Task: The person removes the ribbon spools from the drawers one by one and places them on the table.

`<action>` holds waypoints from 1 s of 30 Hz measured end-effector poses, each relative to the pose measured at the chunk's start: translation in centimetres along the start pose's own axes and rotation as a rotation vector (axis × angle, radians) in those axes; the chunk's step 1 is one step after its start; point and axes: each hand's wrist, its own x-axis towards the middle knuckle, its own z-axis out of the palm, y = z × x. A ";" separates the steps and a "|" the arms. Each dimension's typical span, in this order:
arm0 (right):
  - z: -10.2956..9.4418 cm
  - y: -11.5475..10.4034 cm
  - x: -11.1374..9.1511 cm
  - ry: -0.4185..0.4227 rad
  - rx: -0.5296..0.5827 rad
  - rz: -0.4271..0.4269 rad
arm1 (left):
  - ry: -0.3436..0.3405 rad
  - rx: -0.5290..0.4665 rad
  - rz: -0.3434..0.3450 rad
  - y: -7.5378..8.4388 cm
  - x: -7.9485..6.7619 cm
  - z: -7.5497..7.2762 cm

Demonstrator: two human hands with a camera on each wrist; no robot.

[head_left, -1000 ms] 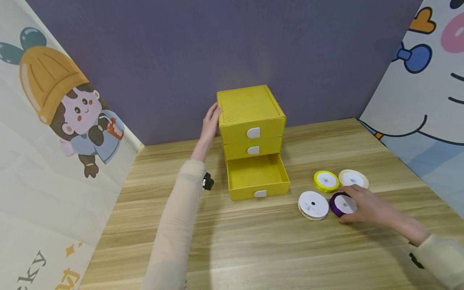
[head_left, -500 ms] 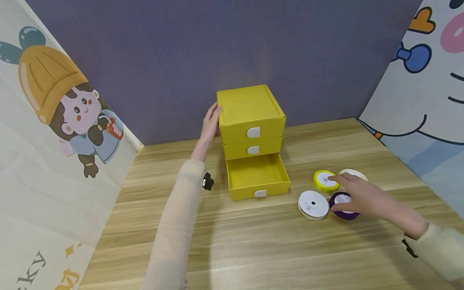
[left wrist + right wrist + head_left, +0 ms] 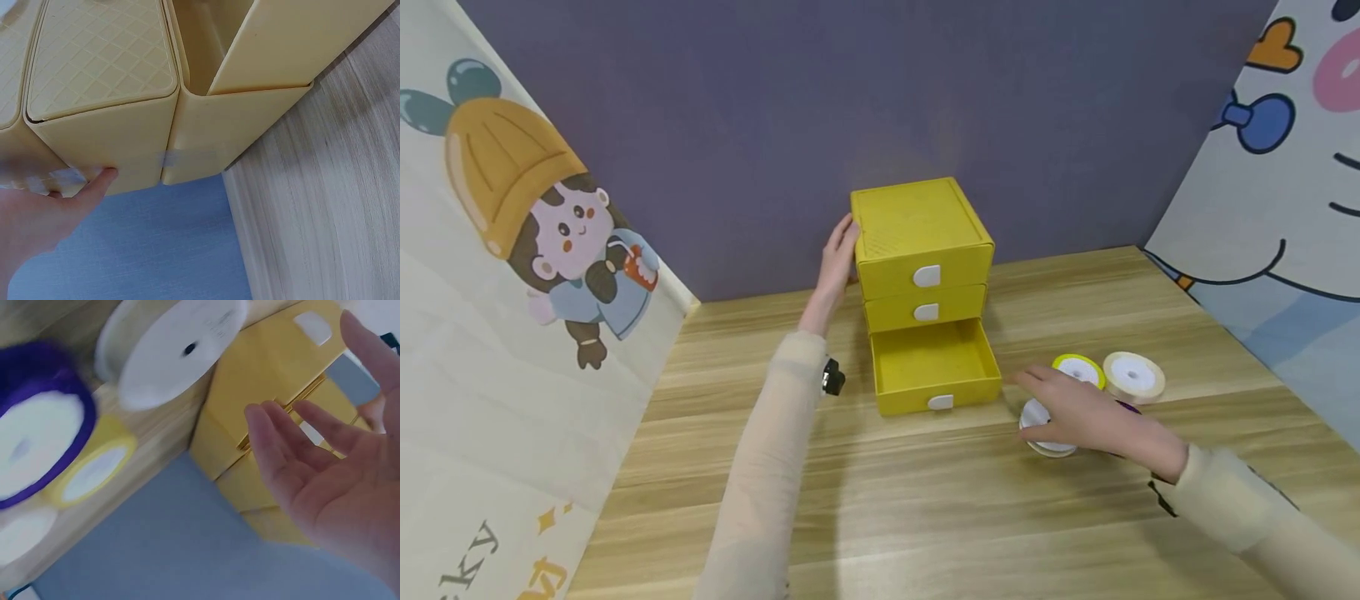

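Observation:
A yellow three-tier drawer box (image 3: 921,221) stands against the back wall, its bottom drawer (image 3: 936,362) pulled out with nothing inside. My left hand (image 3: 837,257) rests on the box's left side; in the left wrist view the thumb and fingers lie against its wall. Over a white ribbon spool (image 3: 181,353), my right hand (image 3: 1086,417) hovers with fingers spread, holding nothing. Behind that spool lies a yellow ribbon spool (image 3: 1082,368). A purple ribbon spool (image 3: 44,437) is mostly hidden under the hand in the head view. The cream ribbon spool (image 3: 1135,377) sits farthest right.
The wood-grain table (image 3: 925,508) reaches back to a purple-grey wall (image 3: 737,150). Printed cartoon panels stand at left (image 3: 512,333) and right (image 3: 1300,208). The drawer's front edge is just left of the spools.
My right hand has let go of the purple ribbon spool, lifted, and moved left over the white one. The left hand stays on the drawer box.

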 end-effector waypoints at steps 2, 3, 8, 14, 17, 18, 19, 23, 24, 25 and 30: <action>0.3 -0.8 0.3 -0.013 0.007 -0.011 | -0.002 -0.005 -0.007 0.1 0.0 0.1; 0.5 -1.2 0.5 -0.017 0.014 -0.023 | -0.004 -0.007 -0.009 0.1 0.0 0.1; 1.9 -2.4 1.5 -0.041 0.102 -0.094 | -0.010 -0.015 -0.015 0.2 0.0 0.0; 4.6 -2.6 2.6 -0.174 0.558 -0.083 | -0.009 -0.013 -0.023 0.1 0.0 0.0; 5.9 -2.6 3.2 -0.280 0.839 0.065 | -0.008 -0.008 -0.028 0.0 0.0 0.0; 6.2 -2.7 3.4 -0.306 0.910 0.121 | -0.007 -0.005 -0.028 0.0 0.0 0.0; 6.6 -2.7 3.6 -0.324 0.983 0.175 | -0.006 -0.001 -0.026 0.0 0.0 0.0; 7.1 -2.8 4.3 -0.348 1.204 0.357 | -0.001 0.003 -0.016 0.0 0.0 0.0; 7.1 -2.8 4.5 -0.349 1.257 0.388 | 0.000 0.001 -0.014 0.1 0.0 0.0; 7.1 -2.9 4.6 -0.349 1.314 0.414 | 0.002 -0.002 -0.013 0.1 0.0 0.0; 7.1 -3.1 5.4 -0.320 1.537 0.549 | 0.001 -0.014 -0.018 -0.1 0.1 0.0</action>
